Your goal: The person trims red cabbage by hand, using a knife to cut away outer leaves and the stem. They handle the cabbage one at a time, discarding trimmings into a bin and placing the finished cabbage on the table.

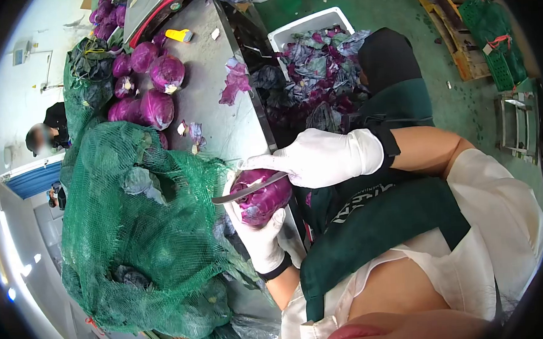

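A red cabbage [265,204] rests in my left hand [258,241], whose white-gloved fingers wrap round its side and underside. My right hand [320,159], gloved in white too, is closed round a knife whose handle is hidden in the palm. The knife's dark blade [248,190] lies across the cabbage's face, close to a pale cut patch. Right beside my left hand is a green mesh sack [145,225] with a few dark outer leaves in it.
Several peeled red cabbages [158,108] sit on the metal table [207,62] near a yellow-handled tool [179,35] and loose leaf scraps [236,82]. A white bin [275,41] full of trimmed leaves stands on the green floor beside the table. Farther off are wooden pallets [442,19] and a person [51,129].
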The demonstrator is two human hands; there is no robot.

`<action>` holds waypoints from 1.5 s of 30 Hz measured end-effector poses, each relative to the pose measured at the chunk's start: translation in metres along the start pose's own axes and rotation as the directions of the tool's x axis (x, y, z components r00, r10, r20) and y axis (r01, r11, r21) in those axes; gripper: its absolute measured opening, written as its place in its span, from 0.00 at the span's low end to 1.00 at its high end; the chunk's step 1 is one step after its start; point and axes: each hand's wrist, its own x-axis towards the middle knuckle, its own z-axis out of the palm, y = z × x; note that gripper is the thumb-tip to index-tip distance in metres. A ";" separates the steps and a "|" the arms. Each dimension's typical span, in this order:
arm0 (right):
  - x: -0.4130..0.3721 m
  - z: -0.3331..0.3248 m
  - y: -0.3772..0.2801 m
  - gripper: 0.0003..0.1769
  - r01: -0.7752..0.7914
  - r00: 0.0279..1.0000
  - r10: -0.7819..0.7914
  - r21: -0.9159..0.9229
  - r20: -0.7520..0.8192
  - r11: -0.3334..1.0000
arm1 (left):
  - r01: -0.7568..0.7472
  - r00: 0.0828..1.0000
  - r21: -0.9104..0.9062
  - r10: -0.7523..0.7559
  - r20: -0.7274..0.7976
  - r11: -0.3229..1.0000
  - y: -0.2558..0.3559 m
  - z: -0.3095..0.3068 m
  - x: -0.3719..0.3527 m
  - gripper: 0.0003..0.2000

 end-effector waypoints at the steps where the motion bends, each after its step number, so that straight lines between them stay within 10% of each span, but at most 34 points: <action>1: 0.000 0.002 0.000 0.42 -0.013 1.000 0.014 0.027 -0.024 1.000 | 0.000 1.000 0.000 0.000 -0.001 1.000 0.000 0.001 0.000 0.55; 8: 0.005 -0.020 0.000 0.37 -0.222 0.970 0.186 0.253 0.159 0.941 | 0.034 0.999 -0.085 -0.034 -0.009 0.996 -0.002 -0.001 0.000 0.54; 21: 0.008 -0.006 0.006 0.06 0.165 0.906 -0.144 0.018 -0.398 0.986 | 0.020 0.999 -0.092 -0.017 0.043 0.996 0.002 0.001 -0.006 0.57; 28: 0.010 -0.029 0.057 0.09 -0.165 0.801 0.385 0.449 -0.459 0.878 | -0.143 0.982 -0.167 0.160 0.095 0.975 -0.022 -0.006 -0.008 0.62; 31: 0.002 -0.049 0.060 0.07 -0.490 0.759 0.431 0.007 -0.488 0.871 | -0.048 0.998 -0.395 0.060 0.019 0.918 -0.013 -0.004 -0.007 0.62; 32: -0.005 -0.048 0.070 0.12 -0.434 0.802 0.287 -0.181 -0.524 0.883 | -0.016 1.000 -0.463 0.020 0.004 0.886 -0.008 -0.001 -0.006 0.61; 37: 0.000 -0.038 0.000 0.25 0.130 0.969 -0.082 0.197 -0.235 0.972 | 0.077 0.997 -0.417 -0.059 0.056 0.906 -0.012 -0.007 0.000 0.59; 38: 0.001 -0.036 -0.011 0.26 0.191 0.971 -0.186 0.024 -0.153 0.981 | 0.110 0.993 -0.339 -0.089 0.077 0.934 -0.012 -0.005 0.002 0.58; 45: -0.001 -0.013 -0.001 0.19 0.141 0.982 -0.134 0.042 -0.136 0.989 | 0.005 0.990 -0.157 0.017 0.138 0.988 -0.004 0.006 0.014 0.53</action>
